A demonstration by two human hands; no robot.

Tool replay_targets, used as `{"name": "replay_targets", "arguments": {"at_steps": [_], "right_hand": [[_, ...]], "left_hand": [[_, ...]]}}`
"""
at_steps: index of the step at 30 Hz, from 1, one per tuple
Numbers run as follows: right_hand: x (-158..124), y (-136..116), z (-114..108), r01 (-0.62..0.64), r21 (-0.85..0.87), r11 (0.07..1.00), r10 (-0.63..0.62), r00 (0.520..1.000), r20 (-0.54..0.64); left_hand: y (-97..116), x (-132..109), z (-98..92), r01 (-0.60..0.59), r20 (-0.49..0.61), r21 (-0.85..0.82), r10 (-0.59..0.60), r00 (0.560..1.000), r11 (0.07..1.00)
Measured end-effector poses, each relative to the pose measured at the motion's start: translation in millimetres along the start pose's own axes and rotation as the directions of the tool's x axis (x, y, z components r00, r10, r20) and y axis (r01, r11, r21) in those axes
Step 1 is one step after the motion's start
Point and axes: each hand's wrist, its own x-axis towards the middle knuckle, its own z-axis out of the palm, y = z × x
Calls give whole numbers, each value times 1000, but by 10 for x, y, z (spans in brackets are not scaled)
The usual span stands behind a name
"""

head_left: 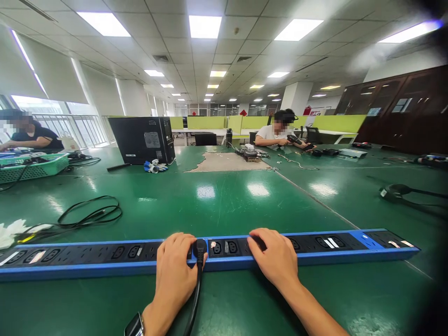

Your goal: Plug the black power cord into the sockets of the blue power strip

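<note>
A long blue-edged power strip (89, 253) with black sockets lies across the green table in front of me. My left hand (176, 268) is closed over the strip near its middle, fingers on the far edge and thumb beside a black plug (199, 247). That plug sits in a socket, and its black cord (196, 296) runs down towards me. My right hand (276, 256) grips the strip further right, fingers bent over the far side. Between the hands, a few dark sockets show. A watch (135, 325) is on my left wrist.
On the table (217, 205) lie a coiled black cable (93, 215), a green basket (45, 167), a black computer case (142, 140), gloves (155, 166), a circuit board (252, 155) and a dark headset-like object (397, 192). One person sits across the table (276, 133), another at far left (31, 135).
</note>
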Motion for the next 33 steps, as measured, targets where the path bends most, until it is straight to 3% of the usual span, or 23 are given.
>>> {"name": "replay_targets", "arguments": {"at_steps": [4, 10, 14, 27, 33], "right_hand": [[-81, -102, 26, 54, 11, 999, -53, 996, -75], [-333, -755, 210, 388, 162, 907, -369, 920, -133], [-323, -1015, 329, 385, 246, 890, -348, 920, -180], [-322, -1069, 361, 404, 299, 864, -367, 914, -174], [-299, -1000, 370, 480, 343, 808, -416, 876, -245]], "left_hand": [[-8, -30, 37, -12, -25, 38, 13, 1000, 999], [28, -58, 42, -30, -49, 35, 32, 998, 999], [46, -56, 31, -4, -31, 3, 4, 1000, 1000], [48, -65, 24, 14, -26, -34, -15, 1000, 999], [52, -62, 35, 10, -52, 16, -9, 999, 1000]]}}
